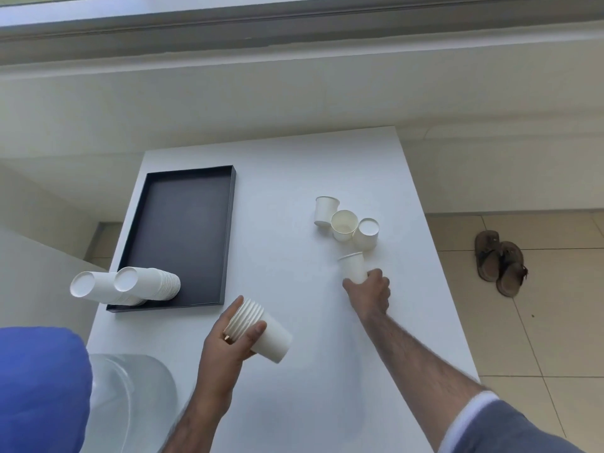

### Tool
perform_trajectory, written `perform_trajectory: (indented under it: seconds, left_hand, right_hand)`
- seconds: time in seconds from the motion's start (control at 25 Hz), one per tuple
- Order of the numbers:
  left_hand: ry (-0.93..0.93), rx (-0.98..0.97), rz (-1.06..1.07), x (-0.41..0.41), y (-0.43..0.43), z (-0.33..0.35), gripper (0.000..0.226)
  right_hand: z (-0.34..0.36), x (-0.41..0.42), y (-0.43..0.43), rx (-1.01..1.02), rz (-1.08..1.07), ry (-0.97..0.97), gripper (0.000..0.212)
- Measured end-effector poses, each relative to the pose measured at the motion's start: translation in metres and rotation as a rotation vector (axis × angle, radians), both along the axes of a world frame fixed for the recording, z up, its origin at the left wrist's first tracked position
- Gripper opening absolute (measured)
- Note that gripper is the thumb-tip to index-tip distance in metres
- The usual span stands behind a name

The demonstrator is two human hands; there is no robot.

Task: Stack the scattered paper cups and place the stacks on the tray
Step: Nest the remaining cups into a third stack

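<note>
My left hand [225, 344] grips a stack of white paper cups [264, 331], tilted on its side above the white table [287, 178]. Farther right, my right hand [371, 294] is closed around the base of a single paper cup [353, 266] that leans over the table. Behind it lie three loose cups [344, 223] clustered together. A black tray [183, 230] sits at the table's left. Two cup stacks [130, 286] lie on their sides at the tray's near left corner, overhanging its edge.
A clear plastic container [130, 397] and a blue object [39, 387] sit at the near left. A pair of brown sandals [500, 263] lies on the tiled floor to the right. A white wall and window ledge run behind the table.
</note>
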State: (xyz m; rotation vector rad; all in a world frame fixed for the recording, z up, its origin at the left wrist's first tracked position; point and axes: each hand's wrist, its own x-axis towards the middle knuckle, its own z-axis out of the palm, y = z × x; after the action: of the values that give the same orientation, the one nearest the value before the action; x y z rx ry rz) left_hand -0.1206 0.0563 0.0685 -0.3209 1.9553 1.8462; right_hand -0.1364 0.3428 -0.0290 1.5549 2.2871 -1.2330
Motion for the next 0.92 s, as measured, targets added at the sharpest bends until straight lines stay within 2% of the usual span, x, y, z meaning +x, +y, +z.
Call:
perform_trajectory:
  seconds: [0.08,0.16,0.32,0.6,0.72,0.8,0.92]
  left_hand:
    - [-0.002,0.028,0.036,-0.010,0.004,0.003,0.078]
    - [-0.012,0.051,0.051,-0.019,0.011,0.004,0.075]
    - [-0.001,0.060,0.005,-0.026,0.034,0.005,0.073]
    - [-0.008,0.134,-0.019,-0.018,0.060,-0.002,0.085]
    - [-0.037,0.189,0.001,-0.020,0.059,-0.005,0.068]
    - [-0.042,0.187,0.047,-0.021,0.054,-0.008,0.062]
    - [-0.036,0.158,0.078,-0.021,0.046,-0.013,0.065]
  right_hand:
    - [0.009,0.036,-0.011,-0.129,0.104,0.168,0.048]
    - [0.025,0.069,-0.026,-0.214,0.276,0.243,0.048]
    - [0.060,0.097,-0.049,-0.172,0.567,0.319,0.044]
    - [0.095,0.067,-0.059,-0.251,0.597,0.444,0.043]
    - [0.096,0.057,-0.057,-0.254,0.645,0.457,0.039]
    - [0.093,0.042,-0.041,-0.188,0.572,0.477,0.035]
    - [0.077,0.001,0.008,0.226,0.512,0.358,0.039]
